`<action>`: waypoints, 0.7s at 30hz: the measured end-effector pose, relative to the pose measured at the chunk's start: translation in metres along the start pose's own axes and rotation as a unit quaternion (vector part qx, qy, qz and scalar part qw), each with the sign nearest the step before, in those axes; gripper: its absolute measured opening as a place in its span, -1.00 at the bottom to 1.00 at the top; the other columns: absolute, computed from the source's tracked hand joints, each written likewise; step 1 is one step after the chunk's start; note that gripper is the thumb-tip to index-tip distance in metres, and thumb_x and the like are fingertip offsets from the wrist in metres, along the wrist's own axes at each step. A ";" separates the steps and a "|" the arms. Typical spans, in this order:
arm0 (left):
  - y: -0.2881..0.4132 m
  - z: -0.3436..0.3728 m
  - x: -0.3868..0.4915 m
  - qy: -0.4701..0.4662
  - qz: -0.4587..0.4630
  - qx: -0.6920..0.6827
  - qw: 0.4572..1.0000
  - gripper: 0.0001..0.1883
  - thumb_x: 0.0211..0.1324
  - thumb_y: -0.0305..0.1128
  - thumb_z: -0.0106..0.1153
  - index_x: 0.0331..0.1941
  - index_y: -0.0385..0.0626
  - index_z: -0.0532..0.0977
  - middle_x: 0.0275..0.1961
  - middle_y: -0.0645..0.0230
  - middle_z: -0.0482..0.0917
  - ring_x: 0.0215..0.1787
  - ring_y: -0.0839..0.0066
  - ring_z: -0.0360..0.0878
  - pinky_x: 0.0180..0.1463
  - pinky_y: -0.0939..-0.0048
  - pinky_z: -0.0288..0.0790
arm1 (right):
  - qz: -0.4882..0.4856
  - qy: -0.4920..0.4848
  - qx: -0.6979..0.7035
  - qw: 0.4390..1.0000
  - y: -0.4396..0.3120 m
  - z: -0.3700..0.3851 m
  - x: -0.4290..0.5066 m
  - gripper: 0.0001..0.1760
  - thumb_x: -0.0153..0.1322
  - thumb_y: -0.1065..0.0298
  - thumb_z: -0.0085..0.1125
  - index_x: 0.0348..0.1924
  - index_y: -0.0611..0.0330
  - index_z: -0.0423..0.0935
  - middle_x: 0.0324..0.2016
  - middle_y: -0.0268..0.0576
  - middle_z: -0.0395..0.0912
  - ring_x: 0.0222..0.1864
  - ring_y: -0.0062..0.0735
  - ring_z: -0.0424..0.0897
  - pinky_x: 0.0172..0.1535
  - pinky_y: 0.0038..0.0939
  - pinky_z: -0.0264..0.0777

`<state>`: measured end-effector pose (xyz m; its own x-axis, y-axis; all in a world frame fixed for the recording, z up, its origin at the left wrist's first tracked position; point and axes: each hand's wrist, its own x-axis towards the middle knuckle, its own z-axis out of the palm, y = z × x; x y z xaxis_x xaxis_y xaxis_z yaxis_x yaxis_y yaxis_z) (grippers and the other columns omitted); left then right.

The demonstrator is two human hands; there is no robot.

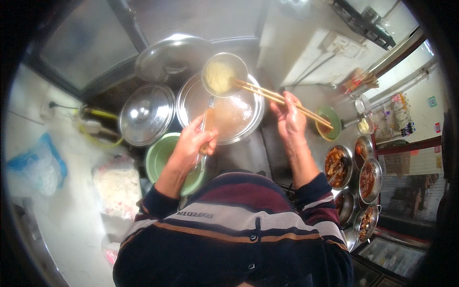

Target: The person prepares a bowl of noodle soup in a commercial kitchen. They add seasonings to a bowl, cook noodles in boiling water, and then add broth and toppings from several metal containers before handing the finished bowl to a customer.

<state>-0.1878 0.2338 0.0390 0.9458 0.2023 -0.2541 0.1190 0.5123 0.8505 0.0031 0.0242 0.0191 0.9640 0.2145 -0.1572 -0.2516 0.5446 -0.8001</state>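
Observation:
My left hand grips the wooden handle of a round metal strainer. Pale yellow noodles lie inside the strainer, which is held over the far side of a large metal pot. Cloudy, light-brown liquid fills this pot. A pair of long wooden chopsticks is held in my right hand, right of the pot. Their far tips touch the noodles, and the other ends point towards a green bowl.
Behind and left of the pot are metal lids. A green basin stands below my left forearm. Several metal bowls of cooked food line the right side. A tray of white food sits at left; bundled chopsticks stand far right.

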 end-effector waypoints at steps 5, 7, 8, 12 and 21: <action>-0.017 0.000 -0.009 0.011 0.000 0.032 0.999 -0.39 0.19 -0.55 0.06 0.34 -0.27 0.19 -0.21 0.29 0.53 -0.49 0.56 0.50 -0.48 0.51 0.44 | -0.023 -0.066 0.018 0.997 0.006 -0.025 0.014 -0.72 0.53 0.33 0.12 0.04 0.29 0.43 -0.09 -0.01 0.55 -0.22 -0.20 0.66 -0.18 -0.34 0.67; -0.036 -0.006 0.003 0.054 -0.057 -0.004 0.997 -0.45 0.19 -0.56 0.07 0.28 -0.32 0.21 -0.25 0.26 0.54 -0.49 0.54 0.50 -0.48 0.53 0.42 | -0.010 -0.015 -0.016 1.000 0.038 -0.035 0.027 -0.67 0.50 0.30 0.18 0.04 0.29 0.42 -0.09 -0.01 0.52 -0.14 -0.21 0.62 -0.21 -0.31 0.67; -0.045 -0.009 0.014 0.078 -0.091 -0.038 0.992 -0.49 0.19 -0.57 0.07 0.23 -0.32 0.24 -0.24 0.23 0.54 -0.51 0.54 0.49 -0.50 0.54 0.41 | 0.060 0.025 -0.005 0.998 0.057 -0.039 0.032 -0.67 0.50 0.30 0.18 0.03 0.30 0.41 -0.10 -0.02 0.52 -0.15 -0.20 0.62 -0.22 -0.30 0.67; -0.077 -0.017 0.014 0.081 -0.153 -0.045 0.984 -0.50 0.21 -0.52 0.07 0.23 -0.30 0.25 -0.31 0.19 0.56 -0.57 0.54 0.47 -0.55 0.57 0.38 | 0.181 0.087 -0.045 0.979 0.086 -0.061 0.018 -0.62 0.50 0.31 0.14 0.07 0.38 0.37 -0.12 0.02 0.50 -0.11 -0.19 0.60 -0.17 -0.29 0.67; -0.071 -0.024 0.001 0.076 -0.121 0.024 0.989 -0.41 0.13 -0.54 0.09 0.28 -0.25 0.25 -0.28 0.33 0.53 -0.63 0.64 0.39 -0.63 0.62 0.28 | -0.008 -0.061 -0.054 0.997 0.063 -0.065 0.015 -0.74 0.52 0.31 0.15 -0.04 0.32 0.47 -0.15 -0.03 0.59 -0.15 -0.27 0.65 -0.18 -0.33 0.66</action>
<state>-0.2027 0.2172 -0.0326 0.8317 0.2031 -0.5168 0.3551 0.5210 0.7762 0.0073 0.0085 -0.0710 0.9489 0.3061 -0.0770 -0.2185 0.4606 -0.8603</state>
